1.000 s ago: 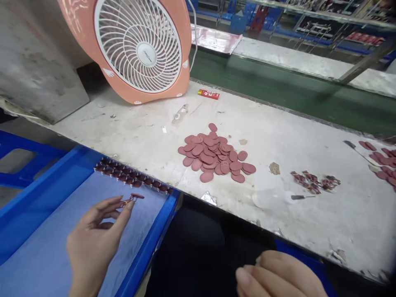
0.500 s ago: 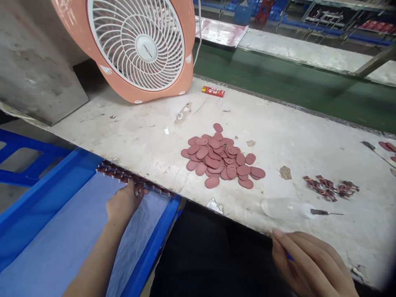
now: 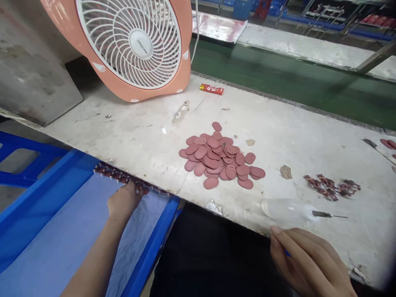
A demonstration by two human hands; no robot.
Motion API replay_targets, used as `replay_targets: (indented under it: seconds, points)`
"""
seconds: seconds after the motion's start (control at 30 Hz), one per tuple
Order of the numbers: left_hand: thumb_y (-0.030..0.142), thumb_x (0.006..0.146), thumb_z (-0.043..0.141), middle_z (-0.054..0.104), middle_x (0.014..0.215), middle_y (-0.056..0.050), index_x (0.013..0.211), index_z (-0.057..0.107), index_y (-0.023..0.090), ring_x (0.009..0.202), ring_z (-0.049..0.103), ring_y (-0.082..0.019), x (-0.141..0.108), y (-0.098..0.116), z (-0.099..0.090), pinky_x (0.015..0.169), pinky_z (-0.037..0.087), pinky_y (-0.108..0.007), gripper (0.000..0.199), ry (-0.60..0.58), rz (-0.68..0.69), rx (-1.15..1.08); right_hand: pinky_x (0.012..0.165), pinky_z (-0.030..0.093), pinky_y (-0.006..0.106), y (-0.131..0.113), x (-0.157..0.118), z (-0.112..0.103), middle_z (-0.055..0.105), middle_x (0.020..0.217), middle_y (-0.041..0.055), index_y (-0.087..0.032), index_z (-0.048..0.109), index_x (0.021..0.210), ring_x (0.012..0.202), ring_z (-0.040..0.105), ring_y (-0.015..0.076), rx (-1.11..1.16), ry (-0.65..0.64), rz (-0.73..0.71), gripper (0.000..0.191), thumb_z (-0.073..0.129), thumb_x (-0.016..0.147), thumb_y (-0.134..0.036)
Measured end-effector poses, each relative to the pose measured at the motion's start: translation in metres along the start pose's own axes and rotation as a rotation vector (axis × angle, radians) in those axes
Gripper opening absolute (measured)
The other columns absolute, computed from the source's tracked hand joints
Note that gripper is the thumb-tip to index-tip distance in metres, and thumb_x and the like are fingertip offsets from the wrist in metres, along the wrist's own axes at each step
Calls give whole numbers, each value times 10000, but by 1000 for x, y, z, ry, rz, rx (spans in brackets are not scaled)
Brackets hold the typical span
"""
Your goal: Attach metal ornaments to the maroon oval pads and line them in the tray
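Note:
My left hand [image 3: 125, 200] reaches into a blue tray [image 3: 62, 173] lined with a translucent plastic sheet [image 3: 77, 222]. Its fingers are closed around a small dark-red piece [image 3: 144, 191], partly hidden, at a row of similar dark-red pieces with pale tips [image 3: 113, 174] along the tray's far edge. My right hand [image 3: 312, 260] is at the table's front edge, thumb and fingers pressed together. A bit of blue shows between them; what it is I cannot make out. Beyond that hand lies a clear squeeze bottle with a needle tip [image 3: 287, 209].
A heap of flat reddish oval pieces [image 3: 213, 159] lies mid-table [image 3: 148, 152]. Small brown parts [image 3: 332, 187] lie to the right. An orange fan [image 3: 139, 93] stands at the back left, near a red lighter [image 3: 212, 89]. A green strip [image 3: 278, 78] runs behind.
The view has shifted slightly. My left fingers sit a little closer to the row, and the dark-red piece shows less. My right hand keeps its closed pose.

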State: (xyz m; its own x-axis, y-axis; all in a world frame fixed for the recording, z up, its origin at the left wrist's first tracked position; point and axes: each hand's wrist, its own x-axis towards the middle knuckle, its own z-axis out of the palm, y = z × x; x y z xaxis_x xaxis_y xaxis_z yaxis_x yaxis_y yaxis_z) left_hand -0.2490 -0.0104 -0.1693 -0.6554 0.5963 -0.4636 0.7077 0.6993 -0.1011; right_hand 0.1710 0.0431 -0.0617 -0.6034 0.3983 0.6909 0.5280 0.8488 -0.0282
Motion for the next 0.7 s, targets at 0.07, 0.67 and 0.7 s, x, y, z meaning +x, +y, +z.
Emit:
replay_targets:
  seconds: [0.07, 0.67, 0.7]
  points:
    - [508, 932, 489, 672, 1036, -86, 1172, 587, 167, 895, 658, -233, 0, -1, 0, 779, 545, -445, 428, 0, -4, -14, 680, 528, 318, 0, -1, 0, 647, 837, 47, -54, 681, 1049, 710, 602, 148, -6, 12, 8, 419, 792, 668, 81]
    - [515, 922, 508, 682, 1027, -77, 1156, 611, 181, 896, 660, -231, 2, -9, 14, 788, 539, -443, 421, 28, -29, -187, 611, 590, 310, 3, -15, 4, 700, 777, -4, -193, 705, 1071, 634, 652, 162, -32, -9, 73, 465, 809, 664, 7]
    - [526, 918, 506, 685, 1022, -77, 1152, 613, 182, 893, 661, -231, 2, -9, 13, 787, 538, -444, 430, 31, -28, -190, 608, 594, 314, 3, -17, 4, 703, 778, -5, -201, 702, 1085, 632, 655, 165, -30, -13, 77, 477, 809, 666, 1]
